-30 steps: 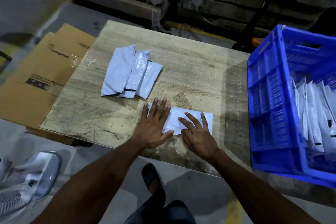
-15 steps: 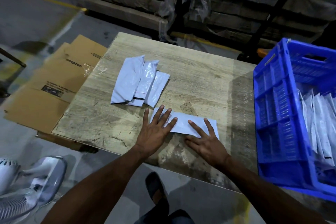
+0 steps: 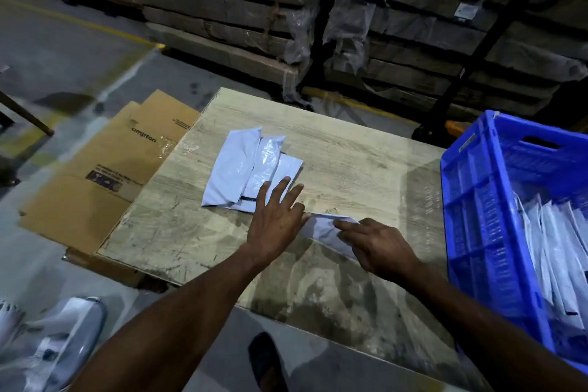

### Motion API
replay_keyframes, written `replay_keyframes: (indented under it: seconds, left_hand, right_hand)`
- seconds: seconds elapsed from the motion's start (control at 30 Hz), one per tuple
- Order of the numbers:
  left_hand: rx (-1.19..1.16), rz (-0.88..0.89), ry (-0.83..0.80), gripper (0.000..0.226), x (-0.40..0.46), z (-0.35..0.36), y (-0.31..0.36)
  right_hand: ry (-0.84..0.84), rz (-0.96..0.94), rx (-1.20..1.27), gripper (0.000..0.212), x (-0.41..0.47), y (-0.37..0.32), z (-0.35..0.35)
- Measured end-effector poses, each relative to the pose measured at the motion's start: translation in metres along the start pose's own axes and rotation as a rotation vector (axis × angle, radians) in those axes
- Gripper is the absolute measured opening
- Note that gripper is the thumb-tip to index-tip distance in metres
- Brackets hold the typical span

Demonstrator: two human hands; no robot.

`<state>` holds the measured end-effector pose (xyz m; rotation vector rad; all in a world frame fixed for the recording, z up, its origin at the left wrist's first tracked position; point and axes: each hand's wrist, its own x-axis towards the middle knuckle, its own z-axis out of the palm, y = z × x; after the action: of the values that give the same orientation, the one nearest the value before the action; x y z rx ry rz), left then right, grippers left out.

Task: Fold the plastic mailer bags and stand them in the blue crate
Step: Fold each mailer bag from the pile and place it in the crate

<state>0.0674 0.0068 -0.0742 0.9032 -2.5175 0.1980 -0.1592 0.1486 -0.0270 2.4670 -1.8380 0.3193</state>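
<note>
The tabletop (image 3: 350, 149), pale worn wood, is seen spread across the middle of the scene. At its right edge the blue crate (image 3: 477, 216) is parked, and a row of folded white bags (image 3: 560, 251) is seen standing upright inside it. To the left, flattened cardboard (image 3: 105, 175) is laid out, part of it tucked beneath the tabletop. Wrapped stacks of boxes (image 3: 222, 9) are lined up along the far side.

On the far-left part of the tabletop a small pile of mailer bags (image 3: 248, 169) is fanned out flat, three overlapping. Just near and right of that pile, a single mailer bag (image 3: 324, 227) is being worked between both hands, one edge lifted off the wood in a crease.

The left hand (image 3: 275, 219) is laid flat, its fingers (image 3: 281, 189) straight and spread wide, tips reaching over the near corner of the pile while the thumb side is pressed against the left end of the single bag. The right hand (image 3: 378, 248) is set on the right end of that bag, fingers curled and the bag's edge pinched beneath them.

At the near-left corner a white fan (image 3: 47, 344) is seen on the floor.
</note>
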Motion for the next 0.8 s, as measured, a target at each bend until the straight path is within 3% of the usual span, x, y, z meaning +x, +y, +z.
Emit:
replay_keyframes:
  seconds: [0.03, 0.13, 0.2, 0.37, 0.53, 0.6, 0.7, 0.8]
  left_hand:
    - [0.026, -0.003, -0.031, 0.027, 0.003, 0.005, -0.002]
    - [0.097, -0.015, -0.150, 0.057, 0.007, 0.017, -0.001]
    - [0.101, -0.016, -0.173, 0.065, 0.008, 0.020, 0.006]
    - [0.009, 0.024, -0.156, 0.054, -0.004, 0.026, 0.018]
    - [-0.232, 0.043, -0.178, 0.053, -0.024, 0.050, 0.045]
    - [-0.313, -0.007, -0.152, 0.055, -0.033, 0.056, 0.054]
    - [-0.260, 0.025, -0.097, 0.052, -0.046, 0.064, 0.055]
    - [-0.230, 0.019, -0.115, 0.051, -0.047, 0.065, 0.053]
  right_hand:
    - [-0.014, 0.003, -0.021, 0.043, 0.004, 0.006, 0.003]
    - [-0.136, 0.065, -0.114, 0.041, 0.014, 0.017, 0.020]
    - [-0.209, 0.141, -0.155, 0.040, 0.016, 0.016, 0.041]
    - [-0.247, 0.290, -0.022, 0.053, 0.011, -0.003, 0.080]
    - [-0.109, 0.180, 0.074, 0.044, -0.006, -0.037, 0.088]
    - [-0.110, 0.241, 0.142, 0.046, -0.009, -0.043, 0.088]
    - [-0.105, 0.399, 0.206, 0.054, -0.010, -0.046, 0.093]
    - [-0.174, 0.431, 0.120, 0.059, -0.008, -0.048, 0.096]
